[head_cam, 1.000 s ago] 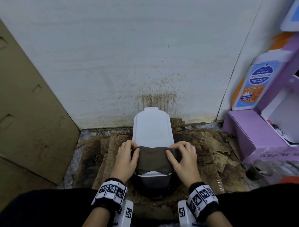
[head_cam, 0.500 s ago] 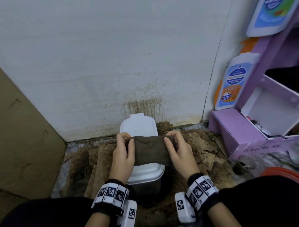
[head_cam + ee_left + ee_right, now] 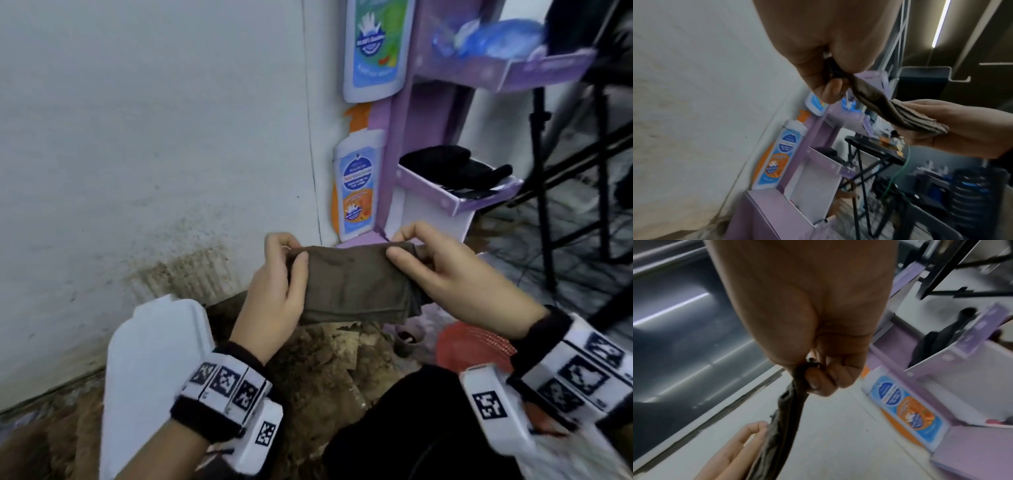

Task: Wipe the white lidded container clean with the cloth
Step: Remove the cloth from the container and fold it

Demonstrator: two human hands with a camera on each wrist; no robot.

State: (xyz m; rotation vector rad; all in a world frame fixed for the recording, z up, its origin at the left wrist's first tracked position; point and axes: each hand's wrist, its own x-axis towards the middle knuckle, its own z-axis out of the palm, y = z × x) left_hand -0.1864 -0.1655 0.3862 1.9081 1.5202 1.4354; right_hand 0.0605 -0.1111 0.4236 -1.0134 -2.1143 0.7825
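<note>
Head view alone shows white lidded container [image 3: 150, 370], both wrist views only fingers [image 3: 830, 91] pinching folded cloth [image 3: 356, 284]

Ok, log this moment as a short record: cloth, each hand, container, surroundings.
cloth: brown folded cloth, held up in the air, off the container
left hand: left hand pinches the cloth's left end
right hand: right hand pinches the cloth's right end
container: white container, lid on, low on the left, untouched
surroundings: stained white wall; purple shelf unit on the right
</note>
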